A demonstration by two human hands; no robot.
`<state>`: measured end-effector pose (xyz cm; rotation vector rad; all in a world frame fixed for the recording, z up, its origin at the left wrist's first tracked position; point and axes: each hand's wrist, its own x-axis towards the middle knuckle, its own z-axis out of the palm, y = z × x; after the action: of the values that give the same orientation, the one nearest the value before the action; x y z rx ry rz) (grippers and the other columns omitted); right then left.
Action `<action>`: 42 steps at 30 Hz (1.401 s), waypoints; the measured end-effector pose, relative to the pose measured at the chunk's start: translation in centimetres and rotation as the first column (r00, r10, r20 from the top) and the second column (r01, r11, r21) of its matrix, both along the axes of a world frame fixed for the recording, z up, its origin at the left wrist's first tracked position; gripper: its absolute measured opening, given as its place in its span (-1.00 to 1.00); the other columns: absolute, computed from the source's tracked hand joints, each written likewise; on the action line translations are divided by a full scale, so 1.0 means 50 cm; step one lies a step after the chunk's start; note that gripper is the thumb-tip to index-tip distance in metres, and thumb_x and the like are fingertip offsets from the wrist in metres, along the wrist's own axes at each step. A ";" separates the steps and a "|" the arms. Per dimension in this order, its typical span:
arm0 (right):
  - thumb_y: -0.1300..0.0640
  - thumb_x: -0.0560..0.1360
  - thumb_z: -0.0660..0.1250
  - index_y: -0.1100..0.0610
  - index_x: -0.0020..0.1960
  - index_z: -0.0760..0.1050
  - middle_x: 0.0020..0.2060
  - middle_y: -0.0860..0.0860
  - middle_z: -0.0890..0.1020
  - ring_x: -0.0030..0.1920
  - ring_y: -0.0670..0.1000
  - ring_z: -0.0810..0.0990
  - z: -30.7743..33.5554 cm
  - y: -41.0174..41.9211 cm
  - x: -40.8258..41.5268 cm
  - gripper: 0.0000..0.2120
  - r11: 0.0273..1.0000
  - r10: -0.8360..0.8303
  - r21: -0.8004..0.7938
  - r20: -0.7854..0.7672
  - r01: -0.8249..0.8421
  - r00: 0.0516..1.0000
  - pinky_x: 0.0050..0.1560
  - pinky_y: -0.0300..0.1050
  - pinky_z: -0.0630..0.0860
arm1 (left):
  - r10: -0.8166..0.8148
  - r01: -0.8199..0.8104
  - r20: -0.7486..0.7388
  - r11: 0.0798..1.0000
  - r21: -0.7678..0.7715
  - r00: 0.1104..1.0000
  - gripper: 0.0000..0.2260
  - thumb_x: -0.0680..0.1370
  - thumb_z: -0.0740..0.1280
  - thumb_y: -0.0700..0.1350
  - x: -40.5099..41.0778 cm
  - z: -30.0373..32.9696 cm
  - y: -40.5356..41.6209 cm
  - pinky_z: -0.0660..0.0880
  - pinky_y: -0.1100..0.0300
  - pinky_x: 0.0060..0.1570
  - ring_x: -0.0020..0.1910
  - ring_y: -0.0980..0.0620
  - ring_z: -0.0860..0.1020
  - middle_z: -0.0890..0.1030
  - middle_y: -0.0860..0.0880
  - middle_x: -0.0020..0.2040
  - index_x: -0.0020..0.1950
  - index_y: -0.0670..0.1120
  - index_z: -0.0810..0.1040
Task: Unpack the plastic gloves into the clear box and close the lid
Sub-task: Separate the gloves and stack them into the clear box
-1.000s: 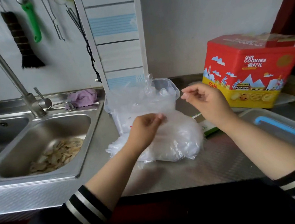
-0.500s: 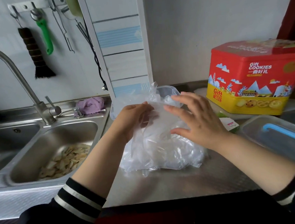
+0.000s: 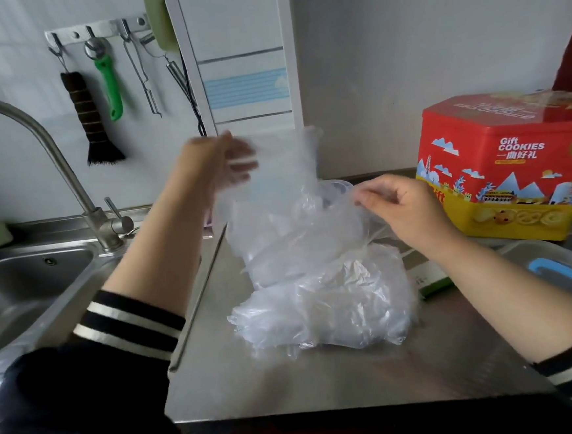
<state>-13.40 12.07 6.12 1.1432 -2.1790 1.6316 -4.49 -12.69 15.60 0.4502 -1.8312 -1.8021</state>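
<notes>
A heap of thin clear plastic gloves [image 3: 336,305] lies on the steel counter [image 3: 324,378] in front of me. My left hand [image 3: 218,160], blurred by motion, is raised and holds a bunch of clear gloves [image 3: 288,216] up above the heap. My right hand [image 3: 403,207] pinches the right edge of that same film. The clear box [image 3: 338,187] stands behind the lifted plastic and is almost wholly hidden; only a bit of its rim shows. Its clear lid with a blue handle [image 3: 563,277] lies at the right edge.
A steel sink [image 3: 27,295] with a tall tap [image 3: 69,172] is at the left. A red and yellow cookie tin [image 3: 513,171] stands at the back right. A green and white carton [image 3: 430,279] lies beside the heap. Utensils and a brush [image 3: 88,119] hang on the wall.
My left hand has lifted a bunch of gloves up from the heap, and my right hand moved right to pinch its edge. The camera has tilted up.
</notes>
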 end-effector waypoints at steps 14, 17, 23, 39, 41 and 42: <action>0.17 0.46 0.42 0.04 -0.08 0.66 -0.16 -0.11 0.70 -0.16 -0.19 0.64 0.063 0.073 -0.018 -0.92 0.969 0.054 0.236 0.097 -0.075 0.994 -0.10 -0.27 0.56 | 0.046 0.306 0.338 0.327 -0.894 0.940 -0.63 0.65 0.10 0.02 -0.110 -0.180 0.072 0.48 0.00 0.12 0.08 -0.16 0.57 0.64 -0.17 0.11 0.13 -0.18 0.60; 0.23 0.44 0.42 0.10 -0.11 0.66 -0.10 0.03 0.71 -0.21 0.00 0.68 0.079 0.082 -0.022 -0.93 0.979 0.090 0.163 0.173 -0.119 0.981 -0.30 -0.23 0.59 | 0.004 0.562 0.600 0.346 -0.751 0.800 -0.62 0.67 0.06 0.05 -0.114 -0.188 0.081 0.36 0.02 0.31 0.25 -0.09 0.50 0.57 -0.08 0.26 0.27 -0.08 0.58; 0.33 0.43 0.42 0.17 -0.16 0.62 -0.23 0.10 0.71 -0.21 0.04 0.67 0.109 0.055 -0.011 -0.92 0.980 0.152 0.100 0.174 -0.171 0.973 -0.10 -0.12 0.63 | -0.033 0.679 0.764 0.486 -0.550 0.644 -0.37 0.62 -0.17 0.27 -0.111 -0.153 0.088 0.06 0.03 0.45 0.48 -0.07 0.25 0.31 -0.07 0.50 0.41 -0.03 0.45; 0.07 0.47 0.41 0.25 -0.16 0.53 -0.30 0.13 0.67 -0.26 0.17 0.64 0.297 -0.167 0.004 -0.77 0.982 0.046 -0.167 -0.263 -0.092 0.964 -0.12 0.13 0.60 | -0.713 0.650 0.024 0.651 0.391 0.700 -0.25 0.55 -0.23 0.41 -0.020 -0.126 0.055 0.44 -0.08 0.24 0.24 -0.23 0.53 0.56 -0.29 0.24 0.39 -0.07 0.38; 0.04 0.47 0.40 0.21 -0.14 0.53 -0.28 0.13 0.65 -0.24 0.16 0.62 0.296 -0.167 -0.001 -0.79 0.963 0.028 -0.246 -0.309 -0.109 0.951 -0.11 0.07 0.60 | -0.705 0.656 -0.103 0.583 0.479 0.702 -0.33 0.61 -0.13 0.32 -0.015 -0.128 0.045 0.43 -0.13 0.23 0.16 -0.25 0.57 0.59 -0.29 0.18 0.29 -0.15 0.49; 0.04 0.47 0.40 0.20 -0.13 0.52 -0.27 0.10 0.62 -0.25 0.11 0.59 0.288 -0.161 -0.006 -0.78 0.956 0.027 -0.267 -0.327 -0.120 0.945 -0.12 0.00 0.57 | -0.640 0.639 -0.202 0.581 0.505 0.741 -0.46 0.63 -0.01 0.19 -0.011 -0.120 0.036 0.51 -0.10 0.15 0.06 -0.20 0.63 0.64 -0.24 0.08 0.17 -0.18 0.57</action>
<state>-13.72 4.03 20.53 1.3085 -1.6594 1.5911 -5.04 -10.87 9.62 -0.0657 -1.5402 -2.8595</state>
